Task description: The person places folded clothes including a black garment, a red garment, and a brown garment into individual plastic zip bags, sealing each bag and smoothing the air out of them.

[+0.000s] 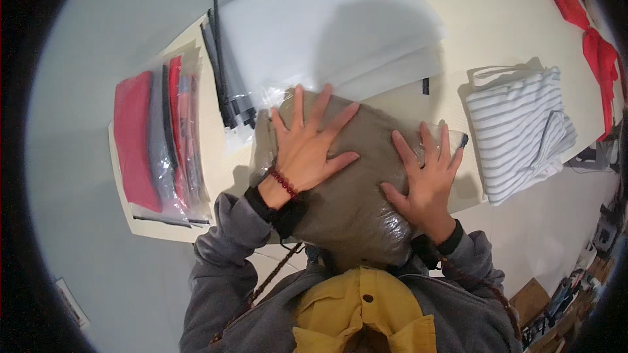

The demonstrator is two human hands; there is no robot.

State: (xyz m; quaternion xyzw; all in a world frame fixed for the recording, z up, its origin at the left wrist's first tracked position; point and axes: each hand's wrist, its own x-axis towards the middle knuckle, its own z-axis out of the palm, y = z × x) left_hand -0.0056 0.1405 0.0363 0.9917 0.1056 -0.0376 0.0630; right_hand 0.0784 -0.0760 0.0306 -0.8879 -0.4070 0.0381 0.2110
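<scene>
A brown folded garment in a clear plastic bag (353,202) lies in front of me at the table's near edge. My left hand (307,137) rests on its upper left part, fingers spread. On its right side lies my right hand (425,176), fingers spread too. Both palms face down on the plastic, and neither hand grips anything. The bag's lower part shines near my right wrist. A small black piece (464,140) shows at the bag's right corner, beside my right fingertips.
Beyond my hands lies a stack of frosted plastic bags (314,19) with black edge strips. Bagged red and grey garments (140,137) are piled at the left. A folded striped garment (517,131) sits at the right. Red cloth (598,52) lies along the table's far right edge.
</scene>
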